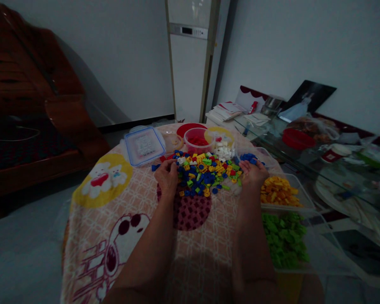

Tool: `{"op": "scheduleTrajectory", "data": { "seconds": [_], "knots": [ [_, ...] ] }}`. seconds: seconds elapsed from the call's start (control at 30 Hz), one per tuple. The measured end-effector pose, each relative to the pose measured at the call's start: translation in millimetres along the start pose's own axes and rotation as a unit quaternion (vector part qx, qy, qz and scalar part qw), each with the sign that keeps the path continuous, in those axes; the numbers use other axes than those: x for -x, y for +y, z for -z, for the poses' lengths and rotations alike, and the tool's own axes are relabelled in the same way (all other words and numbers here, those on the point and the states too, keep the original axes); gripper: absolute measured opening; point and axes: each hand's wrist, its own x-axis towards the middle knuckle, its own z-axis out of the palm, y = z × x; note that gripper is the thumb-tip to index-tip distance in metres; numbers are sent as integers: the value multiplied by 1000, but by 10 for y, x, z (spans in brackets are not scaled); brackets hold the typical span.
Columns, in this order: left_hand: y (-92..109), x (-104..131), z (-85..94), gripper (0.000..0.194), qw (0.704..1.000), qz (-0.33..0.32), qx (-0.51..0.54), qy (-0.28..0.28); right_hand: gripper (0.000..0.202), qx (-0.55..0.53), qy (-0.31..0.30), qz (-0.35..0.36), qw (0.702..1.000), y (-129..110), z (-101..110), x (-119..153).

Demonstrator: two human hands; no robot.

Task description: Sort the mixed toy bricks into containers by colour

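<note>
A heap of small coloured bricks (205, 173), blue, yellow, green and red, lies on a patterned cloth (120, 219) in front of me. My left hand (167, 176) rests at the heap's left edge, fingers curled down among the bricks. At the heap's right edge is my right hand (252, 173), palm turned up, with a few blue bricks lying at its fingertips. Whether either hand grips a brick is unclear.
Clear containers hold sorted bricks: red (198, 141), white (224, 150), blue (256, 158), yellow (280, 191), green (285, 238). A blue-rimmed lid (144, 145) lies far left. A cluttered glass table (329, 169) stands right, a wooden sofa (34, 109) left, a tall white unit (190, 63) behind.
</note>
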Motion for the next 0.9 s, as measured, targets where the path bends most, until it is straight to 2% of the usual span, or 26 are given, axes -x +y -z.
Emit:
{"op": "scheduleTrajectory", "data": {
  "seconds": [0.13, 0.33, 0.47, 0.5, 0.57, 0.63, 0.7, 0.8, 0.9],
  "knots": [
    [-20, 6, -4, 31, 1000, -9, -5, 1, 51, -24, 35, 19, 999, 11, -12, -91],
    [-22, 25, 2, 33, 1000, -15, -1, -2, 65, 51, -5, 95, 994, 80, 35, -215],
    [-25, 26, 23, 32, 1000, -12, -6, 3, 51, 128, -46, 136, 981, 31, 19, -125],
    [-25, 23, 27, 32, 1000, -11, -6, 4, 43, 140, -63, 129, 980, 7, 2, -57],
    [-21, 15, 33, 32, 1000, -10, -4, 7, 30, 181, -143, 84, 969, -41, -40, 119],
    [-12, 8, 35, 33, 1000, -7, 2, 9, 21, 270, -244, 38, 931, -72, -84, 307],
    [2, 3, 34, 33, 1000, -3, 11, 8, 15, 368, -320, 26, 873, -76, -123, 461],
    [23, -1, 30, 31, 1000, -3, 15, 10, 16, 484, -379, 66, 786, -46, -168, 600],
    [29, -5, 27, 30, 1000, -6, 14, 10, 16, 559, -403, 118, 715, -29, -203, 677]
  ]
}}
